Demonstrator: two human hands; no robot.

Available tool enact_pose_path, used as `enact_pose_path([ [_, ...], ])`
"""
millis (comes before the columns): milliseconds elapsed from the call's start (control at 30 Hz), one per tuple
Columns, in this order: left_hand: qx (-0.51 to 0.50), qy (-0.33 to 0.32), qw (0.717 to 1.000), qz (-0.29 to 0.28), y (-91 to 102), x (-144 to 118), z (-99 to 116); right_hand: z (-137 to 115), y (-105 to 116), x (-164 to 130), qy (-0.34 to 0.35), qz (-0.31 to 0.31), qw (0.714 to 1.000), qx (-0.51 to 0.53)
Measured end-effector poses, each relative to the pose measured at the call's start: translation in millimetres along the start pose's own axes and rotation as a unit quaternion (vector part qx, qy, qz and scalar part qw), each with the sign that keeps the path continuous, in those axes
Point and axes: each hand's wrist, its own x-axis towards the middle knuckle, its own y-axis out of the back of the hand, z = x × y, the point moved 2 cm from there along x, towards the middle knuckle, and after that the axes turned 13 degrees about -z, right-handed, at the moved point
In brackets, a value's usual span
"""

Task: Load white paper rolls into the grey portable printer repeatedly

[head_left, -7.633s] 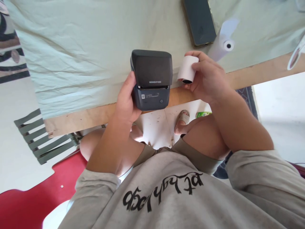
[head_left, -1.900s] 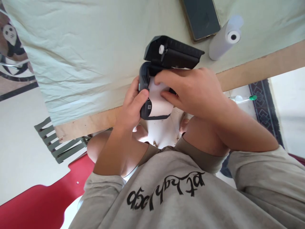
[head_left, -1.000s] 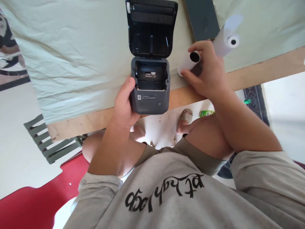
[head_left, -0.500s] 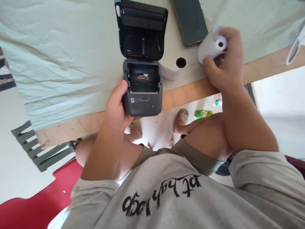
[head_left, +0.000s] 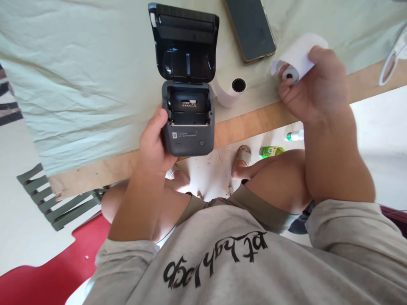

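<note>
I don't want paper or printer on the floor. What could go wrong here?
The printer sits at the table edge, lid open, held only by the left hand; it might slip off. The spare roll lies near that edge and could roll off. The roll in the right hand has a loose end that may unwind.

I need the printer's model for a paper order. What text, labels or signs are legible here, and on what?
Printer front: two small lines of print beside a square icon, too small to read.
Sticker inside the paper bay: print too blurred to read.
Sweatshirt: black script, upside down in view, not legible.
Green bottle on the floor: label unreadable.
No brand name shows.
</note>
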Motion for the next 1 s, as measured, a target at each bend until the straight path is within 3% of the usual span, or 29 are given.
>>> enact_pose_path([
  [267, -0.009, 0.002, 1.000, 0.006, -1.7, 0, 1, 4, 2, 6, 0.028, -0.019, 0.998, -0.051],
  [433, -0.017, -0.011, 1.000, 0.007, -0.8, 0, -1, 1, -22, 5, 0.029, 0.162, 0.984, 0.063],
  [500, -0.021, -0.025, 0.999, 0.003, 0.1, 0, -2, -5, -38, 2, 0.045, 0.192, 0.977, 0.086],
  [600, -0.023, -0.030, 0.999, 0.004, 1.0, -1, -2, -13, -55, -1, 0.037, 0.198, 0.971, 0.127],
  [733, -0.016, -0.022, 1.000, 0.013, 0.9, -1, -2, -14, -53, -1, 0.006, 0.163, 0.974, 0.155],
  [900, -0.006, -0.017, 1.000, 0.001, 0.4, -1, -1, -4, -39, 7, -0.013, 0.148, 0.987, 0.060],
  [1000, -0.009, -0.032, 0.999, -0.020, 0.6, -1, -2, -10, -48, 7, 0.037, 0.178, 0.983, -0.010],
])
